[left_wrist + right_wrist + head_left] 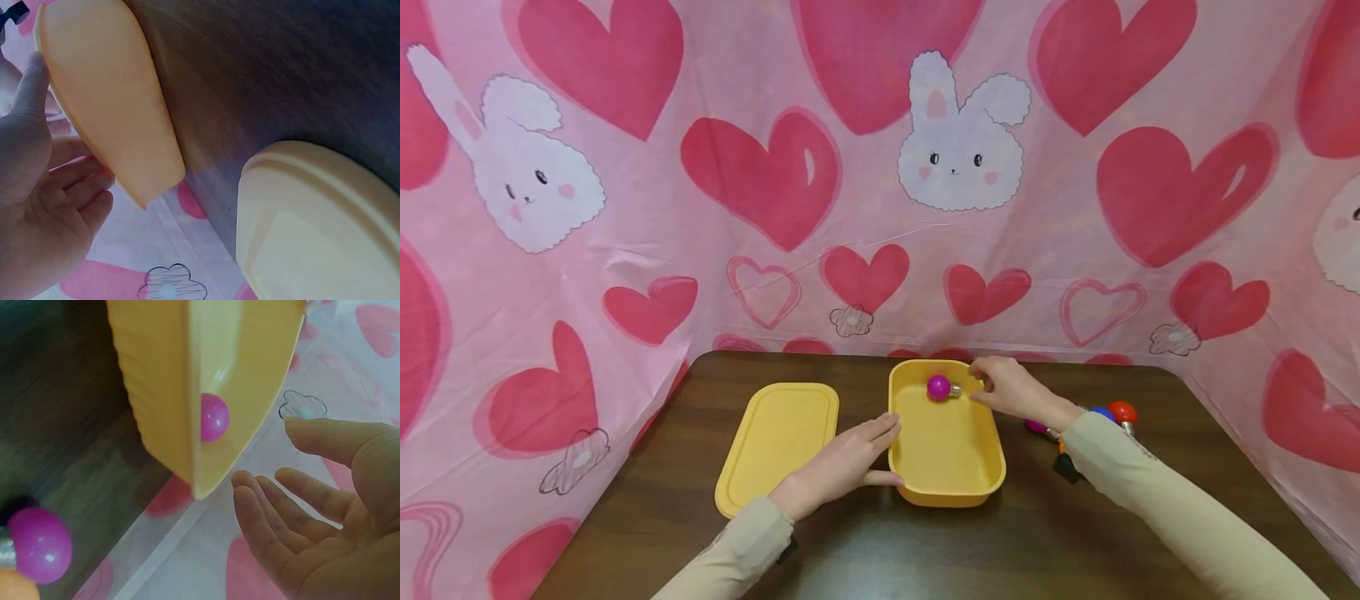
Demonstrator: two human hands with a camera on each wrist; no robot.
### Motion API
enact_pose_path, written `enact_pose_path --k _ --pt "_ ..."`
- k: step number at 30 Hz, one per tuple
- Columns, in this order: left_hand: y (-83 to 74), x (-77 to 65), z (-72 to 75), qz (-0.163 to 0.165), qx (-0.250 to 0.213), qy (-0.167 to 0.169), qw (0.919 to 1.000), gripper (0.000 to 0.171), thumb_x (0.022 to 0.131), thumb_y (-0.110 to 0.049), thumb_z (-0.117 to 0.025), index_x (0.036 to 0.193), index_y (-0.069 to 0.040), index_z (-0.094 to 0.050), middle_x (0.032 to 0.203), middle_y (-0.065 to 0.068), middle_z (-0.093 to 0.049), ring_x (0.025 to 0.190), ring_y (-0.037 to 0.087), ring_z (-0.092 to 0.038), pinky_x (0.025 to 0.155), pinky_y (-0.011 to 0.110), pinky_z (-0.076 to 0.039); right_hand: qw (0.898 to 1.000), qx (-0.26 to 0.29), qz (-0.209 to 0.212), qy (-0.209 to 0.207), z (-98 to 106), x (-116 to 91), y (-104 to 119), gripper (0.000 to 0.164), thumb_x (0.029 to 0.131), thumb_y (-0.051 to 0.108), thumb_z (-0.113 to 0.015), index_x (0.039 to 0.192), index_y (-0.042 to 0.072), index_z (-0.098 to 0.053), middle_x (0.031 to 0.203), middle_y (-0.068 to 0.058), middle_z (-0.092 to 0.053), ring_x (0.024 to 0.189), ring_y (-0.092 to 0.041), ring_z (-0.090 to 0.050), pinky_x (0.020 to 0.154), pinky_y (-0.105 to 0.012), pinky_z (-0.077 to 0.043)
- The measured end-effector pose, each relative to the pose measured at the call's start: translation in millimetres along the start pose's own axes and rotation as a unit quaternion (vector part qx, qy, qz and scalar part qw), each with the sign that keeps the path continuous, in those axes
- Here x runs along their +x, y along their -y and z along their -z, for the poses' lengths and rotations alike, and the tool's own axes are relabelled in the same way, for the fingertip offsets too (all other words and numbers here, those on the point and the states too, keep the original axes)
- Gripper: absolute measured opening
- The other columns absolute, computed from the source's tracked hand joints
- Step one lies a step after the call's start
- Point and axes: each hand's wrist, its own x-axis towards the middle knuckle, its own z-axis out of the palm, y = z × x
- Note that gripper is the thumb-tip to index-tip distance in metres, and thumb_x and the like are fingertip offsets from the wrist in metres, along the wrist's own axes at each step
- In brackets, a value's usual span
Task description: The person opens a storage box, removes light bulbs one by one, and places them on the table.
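A yellow plastic box [947,479] stands on the table with a magenta light bulb [938,387] lying inside at its far end. My left hand [842,462] rests against the box's left rim, thumb near the front corner and fingers along the side; in the left wrist view the fingers [94,181] lie at the rim. My right hand [1011,387] is over the far right rim, close to the bulb, with nothing held. The right wrist view shows its thumb and fingers apart, and part of the bulb [214,417] behind the box wall.
The yellow lid [778,442] lies flat left of the box. Right of the box, partly behind my right forearm, are several more bulbs, including a red bulb [1123,411], a blue bulb [1102,413] and another magenta bulb [40,545]. A pink heart-patterned cloth [865,217] hangs behind the table.
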Motion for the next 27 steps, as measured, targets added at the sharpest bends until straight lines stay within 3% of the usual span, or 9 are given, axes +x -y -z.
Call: enact_pose_path --k 6,15,27 --pt "0.1 0.1 -0.8 0.003 0.000 -0.001 1.0000 0.081 0.085 -0.054 -0.068 0.143 -0.001 -0.050 0.152 0.014 -0.048 0.139 0.027 -0.050 0.110 0.038 -0.047 1.000 0.004 -0.002 0.012 -10 18 8 0.032 0.083 0.011 -0.078 0.107 -0.005 -0.065 0.104 -0.023 -0.070 0.083 -0.031 -0.070 0.078 -0.040 -0.063" --pt "1.7 -0.1 -2.9 0.004 0.010 0.000 0.9999 0.080 0.085 -0.056 -0.067 0.144 -0.003 -0.051 0.153 0.014 -0.048 0.140 0.026 -0.049 0.111 0.037 -0.047 0.999 0.008 -0.021 0.039 -22 39 8 0.039 0.085 0.014 -0.077 0.115 -0.007 -0.063 0.111 -0.025 -0.069 0.093 -0.036 -0.068 0.087 -0.044 -0.060" --pt "-0.4 0.2 -2.0 0.003 0.014 0.000 0.9999 0.079 0.086 -0.055 -0.067 0.143 -0.002 -0.051 0.153 0.013 -0.048 0.140 0.026 -0.050 0.111 0.037 -0.047 0.994 -0.004 -0.075 0.074 -37 54 9 0.041 0.085 0.015 -0.077 0.118 -0.004 -0.062 0.105 -0.017 -0.068 0.090 -0.025 -0.062 0.094 -0.042 -0.058"
